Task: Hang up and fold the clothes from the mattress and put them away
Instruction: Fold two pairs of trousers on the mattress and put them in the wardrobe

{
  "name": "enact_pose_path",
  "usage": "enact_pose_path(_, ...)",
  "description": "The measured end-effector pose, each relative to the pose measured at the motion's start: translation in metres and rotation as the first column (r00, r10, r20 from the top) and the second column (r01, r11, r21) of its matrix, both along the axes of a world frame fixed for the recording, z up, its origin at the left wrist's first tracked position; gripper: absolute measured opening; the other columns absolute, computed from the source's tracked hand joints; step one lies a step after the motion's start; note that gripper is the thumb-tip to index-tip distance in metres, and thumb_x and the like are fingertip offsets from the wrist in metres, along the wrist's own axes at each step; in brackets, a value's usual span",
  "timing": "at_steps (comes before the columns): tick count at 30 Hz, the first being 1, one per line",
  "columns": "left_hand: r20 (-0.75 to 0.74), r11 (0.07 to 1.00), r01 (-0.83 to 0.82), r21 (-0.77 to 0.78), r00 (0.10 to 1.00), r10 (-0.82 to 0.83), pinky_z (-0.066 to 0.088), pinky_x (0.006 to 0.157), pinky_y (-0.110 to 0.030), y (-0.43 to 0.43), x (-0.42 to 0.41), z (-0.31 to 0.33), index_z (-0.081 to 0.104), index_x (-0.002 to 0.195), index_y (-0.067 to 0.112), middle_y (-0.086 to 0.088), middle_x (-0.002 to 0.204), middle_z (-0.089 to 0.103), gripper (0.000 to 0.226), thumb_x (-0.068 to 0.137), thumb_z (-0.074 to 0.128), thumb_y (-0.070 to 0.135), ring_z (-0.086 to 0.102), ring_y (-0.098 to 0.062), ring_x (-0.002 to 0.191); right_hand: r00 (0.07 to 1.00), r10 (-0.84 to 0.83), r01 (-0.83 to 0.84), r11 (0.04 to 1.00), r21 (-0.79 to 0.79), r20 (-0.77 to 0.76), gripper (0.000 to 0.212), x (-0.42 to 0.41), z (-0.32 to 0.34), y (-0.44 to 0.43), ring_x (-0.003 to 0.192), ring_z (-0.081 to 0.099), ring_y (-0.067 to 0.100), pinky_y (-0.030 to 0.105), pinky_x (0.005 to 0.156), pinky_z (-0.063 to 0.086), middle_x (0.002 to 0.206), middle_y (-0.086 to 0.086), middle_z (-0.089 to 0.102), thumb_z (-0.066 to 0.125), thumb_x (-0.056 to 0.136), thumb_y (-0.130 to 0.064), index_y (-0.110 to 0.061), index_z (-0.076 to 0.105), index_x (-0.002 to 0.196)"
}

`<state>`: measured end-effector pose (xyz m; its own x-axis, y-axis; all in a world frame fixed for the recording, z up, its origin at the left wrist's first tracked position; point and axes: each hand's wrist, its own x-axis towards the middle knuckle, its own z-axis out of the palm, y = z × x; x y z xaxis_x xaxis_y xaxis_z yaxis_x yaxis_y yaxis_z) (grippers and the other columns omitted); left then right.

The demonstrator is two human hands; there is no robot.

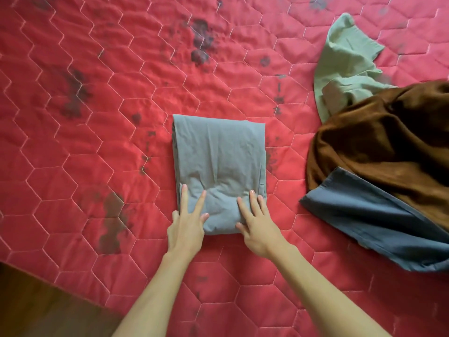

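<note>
A grey garment (218, 156), folded into a neat rectangle, lies in the middle of the red quilted mattress (73, 154). My left hand (187, 222) rests on its near left corner with straight fingers spread on the cloth. My right hand (257, 224) presses flat on the near right corner, fingers straight. At the right lies a loose heap: a brown garment (379, 142), a dark blue-grey garment (379, 220) lying partly over it, and a pale green garment (345, 66) behind it.
The mattress has dark stains in several spots. Its near left edge runs diagonally, with dark wooden floor (36, 305) beyond it at the lower left.
</note>
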<state>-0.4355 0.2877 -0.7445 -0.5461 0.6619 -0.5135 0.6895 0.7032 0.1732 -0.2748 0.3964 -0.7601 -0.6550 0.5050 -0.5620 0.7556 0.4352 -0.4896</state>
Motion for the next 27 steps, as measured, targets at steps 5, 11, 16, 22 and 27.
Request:
enact_pose_path(5,-0.020,0.998,0.001,-0.070,1.000,-0.003,0.054,0.075,-0.039,-0.057,0.016,0.009,0.002,0.154,0.051,0.005,0.164,-0.025,0.062,0.103,0.036,0.048,0.051,-0.026,0.109,0.995,0.098,-0.098,0.995,-0.021,-0.016,0.066,0.017,0.008,-0.051,0.150,-0.018,0.032,0.034,0.121,0.004,0.162,0.011,-0.019,0.041,0.103,-0.030,-0.021,0.004,0.157)
enact_pose_path(11,-0.113,0.996,-0.001,-0.090,0.994,-0.009,0.055,0.075,-0.040,-0.124,0.042,0.007,0.004,0.157,0.042,-0.005,0.166,-0.018,0.065,0.103,0.040,0.043,0.053,-0.028,0.106,0.990,0.141,-0.141,0.989,-0.047,0.000,0.066,0.034,0.010,-0.104,0.150,-0.020,0.029,0.041,0.114,0.035,0.162,0.006,-0.022,0.039,0.103,-0.025,-0.025,0.002,0.157)
enact_pose_path(16,-0.191,0.996,0.011,-0.089,0.981,-0.028,0.048,0.093,-0.055,-0.122,0.049,0.008,0.044,0.149,0.021,-0.022,0.157,0.033,0.070,0.086,0.072,0.029,0.046,-0.046,0.131,0.985,0.169,-0.169,0.985,-0.022,0.032,0.062,0.044,0.014,-0.098,0.152,-0.005,0.028,0.044,0.115,0.032,0.165,0.007,-0.008,0.038,0.101,-0.019,-0.022,0.009,0.157)
enact_pose_path(22,-0.158,0.992,0.122,0.035,0.981,-0.115,0.045,0.099,-0.057,-0.077,0.075,0.016,0.054,0.140,0.005,-0.026,0.152,0.039,0.065,0.080,0.075,0.019,0.042,-0.046,0.136,0.987,-0.025,0.021,0.999,0.029,0.156,0.056,0.104,0.032,-0.059,0.148,0.018,0.029,0.043,0.116,0.029,0.164,0.010,0.012,0.038,0.102,-0.021,-0.019,0.020,0.155)
enact_pose_path(27,-0.148,0.948,0.269,0.170,0.958,-0.245,0.047,0.098,-0.054,-0.004,0.111,0.008,0.056,0.138,0.005,-0.024,0.149,0.045,0.056,0.083,0.060,0.020,0.046,-0.042,0.134,0.966,-0.244,0.231,0.962,0.144,0.084,0.054,0.179,0.045,-0.004,0.142,0.033,0.029,0.041,0.115,0.031,0.159,0.011,0.029,0.045,0.096,-0.014,-0.015,0.036,0.150)
